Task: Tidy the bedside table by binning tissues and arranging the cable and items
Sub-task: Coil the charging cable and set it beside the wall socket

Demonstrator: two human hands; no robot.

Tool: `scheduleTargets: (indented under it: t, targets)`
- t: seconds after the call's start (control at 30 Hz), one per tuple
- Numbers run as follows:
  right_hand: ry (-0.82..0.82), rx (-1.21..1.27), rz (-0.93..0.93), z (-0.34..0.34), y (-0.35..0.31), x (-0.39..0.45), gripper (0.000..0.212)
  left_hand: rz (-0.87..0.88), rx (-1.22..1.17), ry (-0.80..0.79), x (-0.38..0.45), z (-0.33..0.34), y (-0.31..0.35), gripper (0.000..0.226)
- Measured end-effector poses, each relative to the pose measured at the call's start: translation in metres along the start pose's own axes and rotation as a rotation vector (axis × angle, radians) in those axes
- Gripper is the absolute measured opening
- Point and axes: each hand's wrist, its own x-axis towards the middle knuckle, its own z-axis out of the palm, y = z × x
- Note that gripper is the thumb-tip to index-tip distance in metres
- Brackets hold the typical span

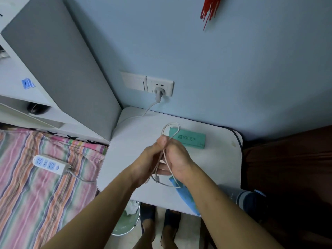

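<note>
A power strip lies on the striped bedding. Over the white bedside table, the left hand and right hand both close around the looped pale cable. Behind sits a green box; the blue item under the right wrist is perhaps a card.
</note>
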Motion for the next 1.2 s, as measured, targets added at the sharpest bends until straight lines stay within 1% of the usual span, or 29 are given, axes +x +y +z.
scheduleTargets:
  t: [0.07, 0.13, 0.17, 0.23, 0.27, 0.3, 0.37, 0.43, 0.57, 0.73, 0.83, 0.87, 0.93, 1.0, 1.03, 1.1, 1.17, 1.2]
  targets:
    - [0.035, -0.018, -0.057, -0.003, 0.002, 0.003, 0.025, -0.014, -0.009, -0.003, 0.0, -0.003, -0.004, 0.057]
    - [0.077, -0.079, -0.119, -0.007, 0.003, 0.003, 0.027, -0.057, -0.001, -0.078, -0.004, -0.011, -0.003, 0.056]
    - [0.093, -0.133, -0.146, -0.009, 0.002, 0.003, 0.027, -0.068, 0.017, -0.12, -0.006, -0.014, -0.003, 0.051]
    - [0.123, -0.235, -0.187, -0.013, 0.0, 0.005, 0.026, -0.056, 0.071, -0.171, -0.008, -0.02, -0.006, 0.03]
    - [0.144, -0.248, -0.192, -0.015, -0.001, 0.007, 0.025, -0.046, 0.095, -0.185, -0.008, -0.022, -0.008, 0.02]
    - [0.173, -0.236, -0.187, -0.017, -0.003, 0.008, 0.023, -0.043, 0.106, -0.197, -0.008, -0.024, -0.011, 0.015]
    - [0.252, -0.167, -0.166, -0.025, -0.006, 0.01, 0.018, -0.064, 0.077, -0.2, -0.008, -0.03, -0.017, 0.016]
    - [0.311, -0.065, -0.142, -0.034, -0.007, 0.009, 0.014, -0.087, -0.038, -0.18, -0.009, -0.037, -0.022, 0.017]
    - [0.403, 0.146, -0.074, -0.038, -0.001, 0.003, 0.009, -0.074, -0.286, -0.058, -0.006, -0.04, -0.029, 0.022]
    - [0.545, 0.425, -0.068, -0.02, 0.022, -0.001, 0.011, -0.018, -0.551, 0.244, 0.012, -0.024, -0.034, 0.029]
    - [0.598, 0.546, -0.024, -0.003, 0.043, -0.002, 0.01, -0.024, -0.707, 0.302, 0.02, -0.017, -0.034, 0.033]
    - [0.634, 0.538, -0.018, 0.003, 0.05, -0.002, 0.009, -0.036, -0.748, 0.33, 0.022, -0.016, -0.034, 0.031]
    - [0.746, 0.412, -0.003, 0.01, 0.064, -0.001, 0.008, -0.034, -0.853, 0.439, 0.027, -0.012, -0.031, 0.019]
    - [0.834, 0.268, 0.085, 0.011, 0.075, -0.002, 0.015, 0.002, -0.901, 0.522, 0.029, -0.01, -0.029, 0.006]
    - [0.84, 0.223, 0.135, 0.011, 0.078, -0.003, 0.016, 0.008, -0.88, 0.544, 0.031, -0.01, -0.029, 0.004]
    - [0.78, 0.175, 0.167, 0.01, 0.079, -0.004, 0.013, -0.005, -0.808, 0.569, 0.032, -0.013, -0.03, 0.007]
    - [0.72, 0.204, 0.126, 0.007, 0.075, -0.004, 0.011, -0.024, -0.722, 0.588, 0.034, -0.017, -0.03, 0.01]
    - [0.7, 0.238, 0.09, 0.005, 0.071, -0.005, 0.015, -0.022, -0.669, 0.601, 0.034, -0.019, -0.029, 0.01]
